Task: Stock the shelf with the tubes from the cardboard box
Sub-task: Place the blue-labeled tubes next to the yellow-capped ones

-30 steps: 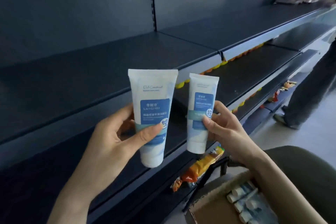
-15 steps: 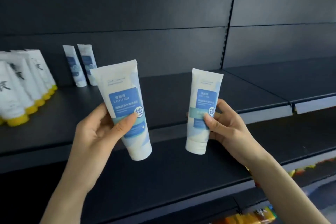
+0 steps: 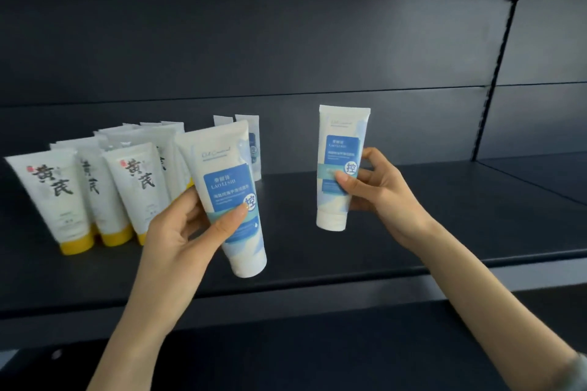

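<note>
The left hand [image 3: 178,232] grips a tilted white plastic blue-labelled tube [image 3: 227,197]; the right hand [image 3: 378,187] grips an identical upright tube [image 3: 340,165] above the dark metal shelf [image 3: 413,232].

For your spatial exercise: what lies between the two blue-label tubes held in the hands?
Head view: between the left tube and the right tube there is only bare dark shelf and its back panel.

The nearer blue-label tube [image 3: 227,197] reads "LAO LI SHI"; the yellow-capped tubes [image 3: 55,197] read "黄芪".
</note>
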Available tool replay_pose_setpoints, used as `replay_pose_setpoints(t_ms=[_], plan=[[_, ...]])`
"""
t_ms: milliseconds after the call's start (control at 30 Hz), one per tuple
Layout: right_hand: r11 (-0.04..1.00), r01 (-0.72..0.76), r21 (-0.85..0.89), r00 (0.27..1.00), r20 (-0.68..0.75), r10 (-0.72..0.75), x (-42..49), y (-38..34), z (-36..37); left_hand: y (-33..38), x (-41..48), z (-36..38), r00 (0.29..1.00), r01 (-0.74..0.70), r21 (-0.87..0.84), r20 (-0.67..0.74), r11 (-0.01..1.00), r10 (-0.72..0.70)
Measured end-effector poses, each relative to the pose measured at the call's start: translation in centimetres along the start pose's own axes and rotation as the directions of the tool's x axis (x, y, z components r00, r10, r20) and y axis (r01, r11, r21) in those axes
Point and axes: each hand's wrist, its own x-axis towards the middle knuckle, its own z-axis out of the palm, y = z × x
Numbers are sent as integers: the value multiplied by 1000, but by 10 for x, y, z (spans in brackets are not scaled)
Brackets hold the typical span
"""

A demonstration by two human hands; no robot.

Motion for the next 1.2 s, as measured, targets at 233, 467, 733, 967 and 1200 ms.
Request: replay_pose_setpoints(t_ms=[233,467,733,967,1200], plan=[[998,-48,-30,993,-106,45,96,30,26,-12,13,-23,998,-3,11,-58,1000,3],[980,-110,-164,960,-272,62,176,83,45,-24,31,-30,994,11,42,-109,999,-6],[950,-124,-287,962,-269,44,212,125,63,-34,44,-30,989,19,66,-146,998,-9],[939,-121,-321,970,-238,44,223,138,64,-41,46,-27,987,42,62,-156,997,-32],[923,-103,-370,982,-183,36,219,136,60,-45,44,-22,986,62,47,-158,997,-54]])
